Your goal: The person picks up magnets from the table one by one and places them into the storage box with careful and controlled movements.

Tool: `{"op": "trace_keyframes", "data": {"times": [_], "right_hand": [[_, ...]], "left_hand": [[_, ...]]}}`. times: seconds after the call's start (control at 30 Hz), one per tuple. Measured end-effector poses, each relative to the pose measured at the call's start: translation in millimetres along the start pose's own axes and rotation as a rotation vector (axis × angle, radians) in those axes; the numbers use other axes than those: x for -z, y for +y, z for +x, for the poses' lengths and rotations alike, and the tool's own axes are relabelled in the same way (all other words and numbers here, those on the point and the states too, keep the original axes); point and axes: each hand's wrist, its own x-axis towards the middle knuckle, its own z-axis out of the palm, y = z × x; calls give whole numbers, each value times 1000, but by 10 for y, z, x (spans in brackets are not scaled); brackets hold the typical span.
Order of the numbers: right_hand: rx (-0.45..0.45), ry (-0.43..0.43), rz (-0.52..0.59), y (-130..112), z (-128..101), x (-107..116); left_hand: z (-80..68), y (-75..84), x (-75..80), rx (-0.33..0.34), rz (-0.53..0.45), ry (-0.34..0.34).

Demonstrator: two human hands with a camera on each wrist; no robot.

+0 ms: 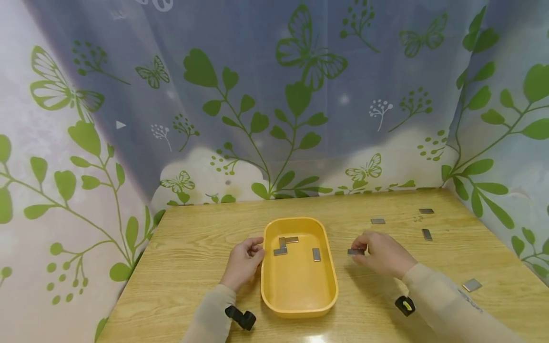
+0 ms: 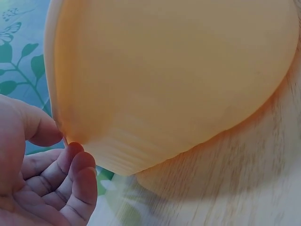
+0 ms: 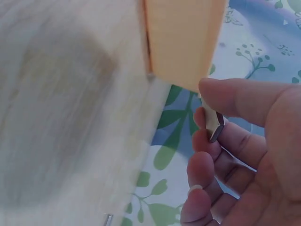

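A yellow plastic tray (image 1: 298, 295) stands on the wooden table, with several small flat grey metal rectangles (image 1: 316, 255) on its floor. At its left side my left hand (image 1: 242, 262) holds the rim, curled thumb and fingertips right at the edge; the left wrist view shows the tray wall (image 2: 178, 80) beside these fingers (image 2: 83, 165). My right hand (image 1: 383, 252) is to the right of the tray, above the table. Its thumb and fingers pinch one metal rectangle (image 1: 354, 252), seen edge-on as a silvery piece (image 3: 215, 125) in the right wrist view.
Several more metal rectangles lie scattered on the right part of the table: two pieces (image 1: 378, 221) (image 1: 426, 211) toward the back, one piece (image 1: 426, 234) nearer, and another piece (image 1: 472, 285) beside the right forearm. A patterned curtain (image 1: 300, 119) hangs along the table's back and sides.
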Motion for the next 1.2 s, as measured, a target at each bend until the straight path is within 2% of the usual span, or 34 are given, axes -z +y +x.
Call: {"op": "trace_keyframes", "data": {"times": [0.1, 0.4, 0.8, 1.1, 1.2], "right_hand": [[11, 1, 3, -60, 38, 24], [125, -4, -45, -328, 187, 68], [155, -72, -14, -714, 434, 38], [167, -125, -32, -937, 572, -44], [165, -139, -34, -1012, 627, -107]], "left_hand": [[1, -1, 1, -1, 9, -1], [-13, 25, 10, -7, -16, -6], [-8, 16, 1, 1, -10, -8], [-68, 179, 16, 9, 7, -20], [-72, 188, 19, 13, 9, -16]]}}
